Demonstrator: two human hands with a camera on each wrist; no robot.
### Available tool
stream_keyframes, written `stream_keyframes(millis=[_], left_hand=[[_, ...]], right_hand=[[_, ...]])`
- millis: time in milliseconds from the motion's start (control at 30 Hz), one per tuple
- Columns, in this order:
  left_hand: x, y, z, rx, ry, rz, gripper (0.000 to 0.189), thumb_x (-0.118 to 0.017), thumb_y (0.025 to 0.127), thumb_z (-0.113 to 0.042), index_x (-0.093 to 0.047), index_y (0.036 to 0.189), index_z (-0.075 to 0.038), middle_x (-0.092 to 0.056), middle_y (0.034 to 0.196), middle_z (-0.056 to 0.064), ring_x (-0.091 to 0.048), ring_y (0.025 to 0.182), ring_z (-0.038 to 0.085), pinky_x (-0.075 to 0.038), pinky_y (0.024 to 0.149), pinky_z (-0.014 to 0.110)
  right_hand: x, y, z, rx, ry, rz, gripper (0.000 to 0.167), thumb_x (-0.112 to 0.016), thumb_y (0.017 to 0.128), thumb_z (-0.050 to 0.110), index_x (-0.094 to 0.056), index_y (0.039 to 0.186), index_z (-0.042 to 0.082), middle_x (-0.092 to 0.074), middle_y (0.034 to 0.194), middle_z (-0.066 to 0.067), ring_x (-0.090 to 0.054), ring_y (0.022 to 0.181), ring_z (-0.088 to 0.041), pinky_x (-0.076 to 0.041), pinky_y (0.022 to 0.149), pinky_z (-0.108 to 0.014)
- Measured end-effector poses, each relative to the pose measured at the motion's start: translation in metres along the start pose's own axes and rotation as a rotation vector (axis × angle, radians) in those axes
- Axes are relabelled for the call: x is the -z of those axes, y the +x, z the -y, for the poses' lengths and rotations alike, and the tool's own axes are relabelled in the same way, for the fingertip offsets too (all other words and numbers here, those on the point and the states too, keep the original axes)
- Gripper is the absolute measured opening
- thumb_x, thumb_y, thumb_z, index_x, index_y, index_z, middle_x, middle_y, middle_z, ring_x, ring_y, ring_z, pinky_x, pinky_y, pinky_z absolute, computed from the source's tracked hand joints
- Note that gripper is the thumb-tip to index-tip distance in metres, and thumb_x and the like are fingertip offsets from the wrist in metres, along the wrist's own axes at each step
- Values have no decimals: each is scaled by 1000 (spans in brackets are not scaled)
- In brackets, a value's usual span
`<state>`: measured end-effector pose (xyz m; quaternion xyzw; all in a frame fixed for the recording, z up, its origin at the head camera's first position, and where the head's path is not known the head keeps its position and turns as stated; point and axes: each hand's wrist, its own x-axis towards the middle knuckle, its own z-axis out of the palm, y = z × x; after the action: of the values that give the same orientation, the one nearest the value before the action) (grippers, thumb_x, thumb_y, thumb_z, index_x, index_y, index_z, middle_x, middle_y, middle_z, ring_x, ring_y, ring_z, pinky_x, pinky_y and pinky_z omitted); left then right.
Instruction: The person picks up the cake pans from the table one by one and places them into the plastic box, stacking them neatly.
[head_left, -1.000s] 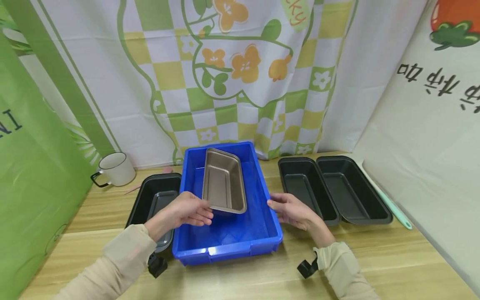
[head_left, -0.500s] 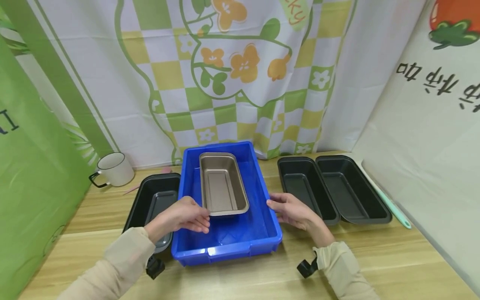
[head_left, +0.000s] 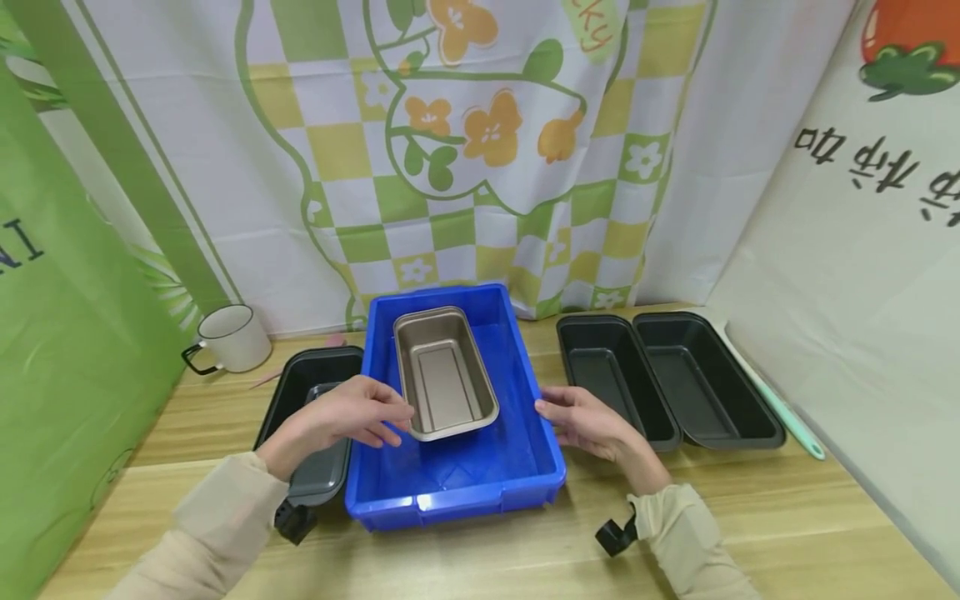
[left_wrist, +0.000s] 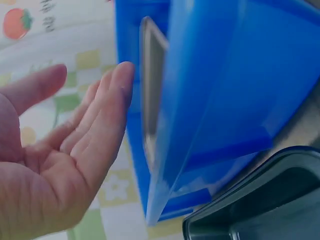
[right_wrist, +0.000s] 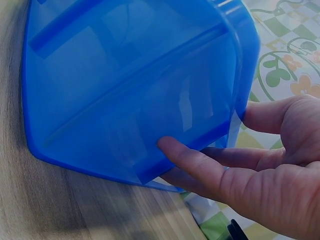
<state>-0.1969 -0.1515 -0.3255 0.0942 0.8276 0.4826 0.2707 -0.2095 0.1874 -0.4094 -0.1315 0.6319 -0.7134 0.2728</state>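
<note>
A bronze-coloured loaf pan (head_left: 448,375) lies inside the blue plastic bin (head_left: 457,479), towards its left side. My left hand (head_left: 352,414) hovers over the bin's left edge, fingertips close to the pan's near-left corner. In the left wrist view, the fingers and thumb of that hand (left_wrist: 75,150) are spread apart, with nothing between them. On the other side, my right hand (head_left: 587,423) holds the bin's right wall. The right wrist view shows the thumb at the rim and the fingers against the outer wall of the bin (right_wrist: 140,85).
A black loaf pan (head_left: 322,471) stands against the bin's left side. Two more black pans, one narrower (head_left: 600,367) and one wider (head_left: 690,375), stand to the right, beside a mint-handled utensil (head_left: 787,412). A white mug (head_left: 238,346) is at the back left.
The bronze pan has gone from tilted to lying lower and flatter in the bin. My left hand has let go of its near corner and drawn back left. The right hand stays put.
</note>
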Motion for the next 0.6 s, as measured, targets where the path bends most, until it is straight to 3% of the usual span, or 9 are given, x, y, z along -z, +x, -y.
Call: stream_keyframes(millis=[267, 433, 600], left_hand=[[23, -19, 8, -151, -86, 70, 46, -66, 92, -24, -56, 125, 6, -64, 119, 17, -66, 100, 26, -54, 85, 37], [34, -35, 20, -220, -142, 38, 45, -64, 93, -18, -51, 126, 11, -65, 117, 16, -66, 100, 24, -54, 83, 36], [43, -47, 38, -230, -179, -5, 45, -59, 96, -16, -47, 128, 14, -65, 116, 13, -66, 98, 21, -55, 82, 35]], right_hand=[[2, 0, -1, 7, -2, 3, 56, -46, 102, 13, -21, 145, -14, -42, 137, -35, -51, 119, -45, -49, 91, -50], [2, 0, -1, 3, 2, 7, 57, -46, 102, 13, -20, 145, -14, -42, 136, -35, -52, 118, -45, -49, 92, -51], [2, 1, -1, 3, 4, 10, 56, -46, 102, 13, -21, 145, -14, -43, 136, -35, -52, 118, -45, -49, 91, -51]])
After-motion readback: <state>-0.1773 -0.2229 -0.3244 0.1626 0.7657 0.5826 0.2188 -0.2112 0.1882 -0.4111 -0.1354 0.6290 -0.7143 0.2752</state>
